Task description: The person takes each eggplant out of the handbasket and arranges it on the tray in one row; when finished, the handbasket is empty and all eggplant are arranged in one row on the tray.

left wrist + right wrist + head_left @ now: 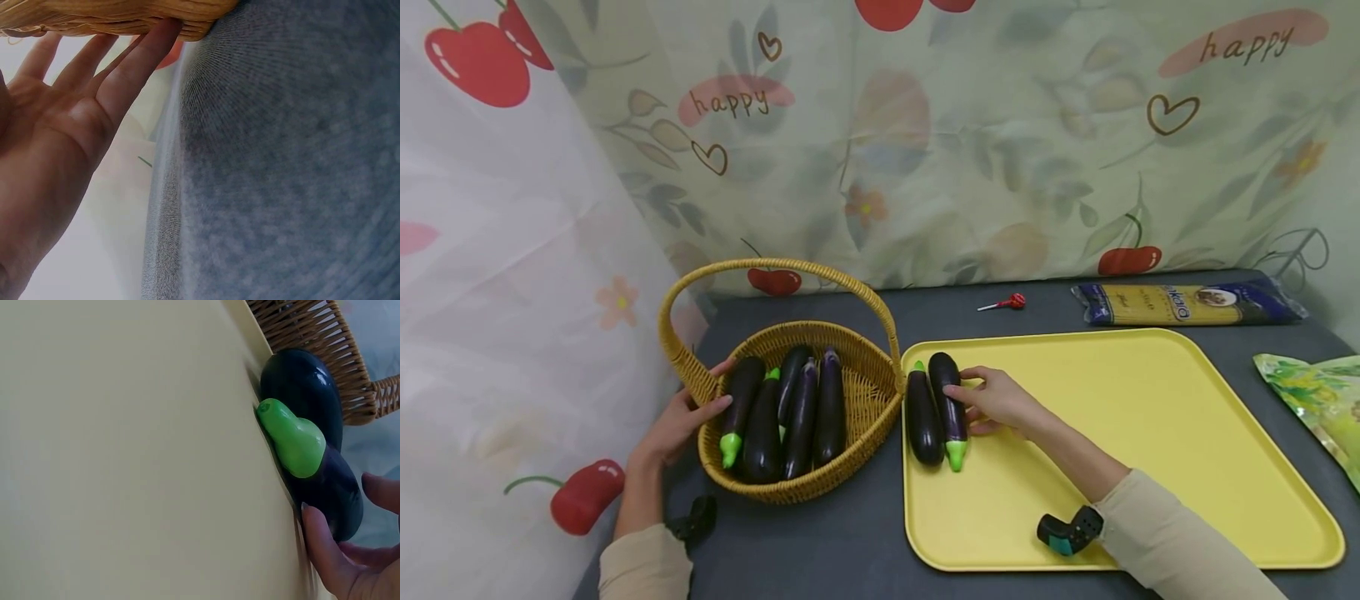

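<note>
A wicker basket (868,398) with a tall hooped handle stands on the left, several dark eggplants (831,408) lying in it. My left hand (677,423) holds the basket's left side by the handle base, thumb over the rim; in the left wrist view its fingers (134,78) reach along the outer wall. On the yellow tray (1112,433), two eggplants lie side by side at the left edge. My right hand (1000,402) grips the right-hand eggplant (951,408), its green cap (300,447) toward me. The other eggplant (922,425) lies close beside it, cap away.
Behind the tray are a red lollipop (1017,301) and a pack of spaghetti (1187,302). A green-and-yellow bag (1318,400) lies at the right. The basket stands right against the tray's left edge. A printed curtain (925,167) hangs behind the grey table (820,542).
</note>
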The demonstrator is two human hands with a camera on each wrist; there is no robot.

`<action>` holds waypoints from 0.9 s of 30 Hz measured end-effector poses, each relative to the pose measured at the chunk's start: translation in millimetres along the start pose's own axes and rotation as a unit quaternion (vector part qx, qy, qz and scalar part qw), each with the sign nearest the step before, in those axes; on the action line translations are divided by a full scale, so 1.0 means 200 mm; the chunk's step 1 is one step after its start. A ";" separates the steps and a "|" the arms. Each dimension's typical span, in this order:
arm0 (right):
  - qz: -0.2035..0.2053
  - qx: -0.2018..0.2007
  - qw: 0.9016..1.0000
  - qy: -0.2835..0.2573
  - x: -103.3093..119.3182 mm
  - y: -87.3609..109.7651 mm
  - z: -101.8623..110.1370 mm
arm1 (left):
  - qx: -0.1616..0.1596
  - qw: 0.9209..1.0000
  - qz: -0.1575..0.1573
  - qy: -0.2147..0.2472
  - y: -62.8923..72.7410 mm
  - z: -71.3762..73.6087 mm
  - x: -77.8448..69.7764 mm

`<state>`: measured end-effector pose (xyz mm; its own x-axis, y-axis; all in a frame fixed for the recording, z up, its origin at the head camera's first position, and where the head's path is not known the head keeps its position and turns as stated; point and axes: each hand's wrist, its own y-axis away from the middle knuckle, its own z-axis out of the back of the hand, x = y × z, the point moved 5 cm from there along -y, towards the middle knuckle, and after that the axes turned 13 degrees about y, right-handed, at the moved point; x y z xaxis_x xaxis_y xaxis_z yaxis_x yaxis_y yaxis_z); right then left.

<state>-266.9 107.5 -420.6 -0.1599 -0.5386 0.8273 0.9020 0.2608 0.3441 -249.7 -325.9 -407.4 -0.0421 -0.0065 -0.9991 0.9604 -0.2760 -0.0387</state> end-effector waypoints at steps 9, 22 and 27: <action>0.003 -0.003 1.000 -0.004 0.00 -0.01 0.00 | -0.004 1.000 0.004 -0.010 0.00 0.00 -0.01; 0.016 0.005 1.000 -0.016 0.00 -0.02 -0.01 | -0.004 1.000 0.012 -0.007 0.01 -0.02 -0.01; 0.018 -0.001 1.000 -0.019 0.00 -0.02 0.00 | -0.006 1.000 0.014 -0.008 0.00 -0.01 -0.01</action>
<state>-270.4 106.9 -421.5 -0.1418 -0.4971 0.8560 0.9086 0.2779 0.3118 -248.2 -323.4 -406.2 -0.0191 -0.0298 -0.9994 0.9643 -0.2646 -0.0106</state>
